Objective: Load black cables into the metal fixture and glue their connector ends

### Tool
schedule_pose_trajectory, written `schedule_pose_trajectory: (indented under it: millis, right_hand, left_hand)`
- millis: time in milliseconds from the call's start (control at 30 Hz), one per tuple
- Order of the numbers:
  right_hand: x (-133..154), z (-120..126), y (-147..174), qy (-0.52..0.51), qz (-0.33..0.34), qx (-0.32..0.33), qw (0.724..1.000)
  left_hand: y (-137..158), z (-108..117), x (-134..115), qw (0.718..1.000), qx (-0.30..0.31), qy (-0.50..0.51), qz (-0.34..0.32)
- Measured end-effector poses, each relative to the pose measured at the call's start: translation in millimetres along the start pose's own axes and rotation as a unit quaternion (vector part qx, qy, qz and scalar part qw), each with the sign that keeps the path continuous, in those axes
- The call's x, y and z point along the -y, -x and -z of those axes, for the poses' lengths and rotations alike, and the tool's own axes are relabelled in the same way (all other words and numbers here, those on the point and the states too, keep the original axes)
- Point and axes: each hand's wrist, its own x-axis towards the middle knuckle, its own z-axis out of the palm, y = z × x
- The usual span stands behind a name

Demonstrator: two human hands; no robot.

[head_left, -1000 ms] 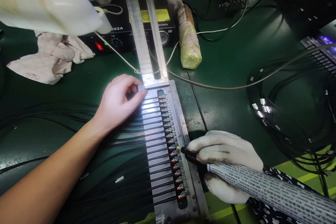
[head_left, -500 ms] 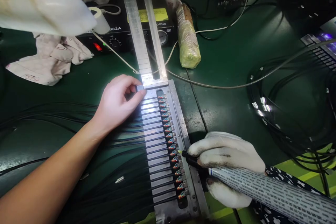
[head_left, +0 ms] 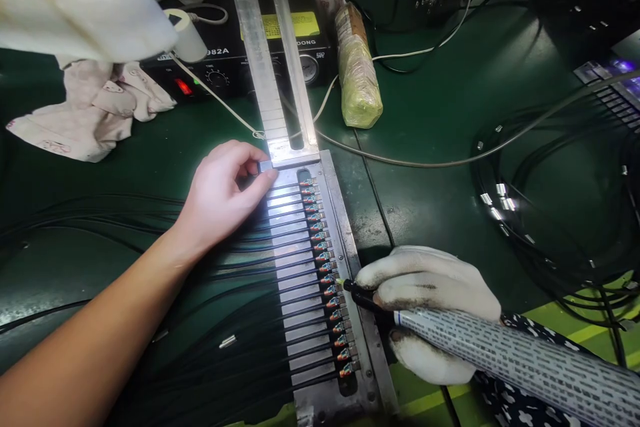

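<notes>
A long metal fixture [head_left: 305,320] lies in front of me, with black cables [head_left: 305,281] side by side across it. Their ends carry small connectors with orange and green wires [head_left: 327,279], lined up over a slot. My bare left hand [head_left: 220,183] pinches the fixture's upper left corner between thumb and fingers. My right hand [head_left: 435,280], in a stained white glove, is closed round a dispensing syringe [head_left: 480,343] with a print-covered barrel and black front end. Its yellowish-green tip [head_left: 341,283] is at a connector near the middle of the row; whether it touches I cannot tell.
A hinged-looking metal frame [head_left: 253,47] stands up at the fixture's far end. Behind it sit a black controller [head_left: 220,77], a cloth [head_left: 95,107] and a wrapped bottle-like object [head_left: 361,90]. A white lamp [head_left: 85,10] overhangs the left; coiled cables [head_left: 480,200] lie right.
The syringe tip and my gloved right hand have shifted slightly up and left along the connector row. My left hand stays at the fixture's corner.
</notes>
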Motion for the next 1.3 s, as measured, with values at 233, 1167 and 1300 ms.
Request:
schedule_pose_trajectory:
  millis: [233,1167,1300]
  right_hand:
    - [-2.2,-1.9,-0.2,0.004,0.005,0.002,1.0]
    - [5.4,5.3,1.8,0.018,0.01,0.033,0.999]
    - [5.2,5.1,2.6,0.024,0.01,0.046,0.999]
  left_hand:
    - [0.2,-0.7,-0.4,1.0,0.001,0.0,-0.002]
    - [0.3,-0.6,1.2,1.0,-0.004,-0.002,-0.002]
    - [0.6,-0.9,1.1,1.0,-0.006,-0.002,0.001]
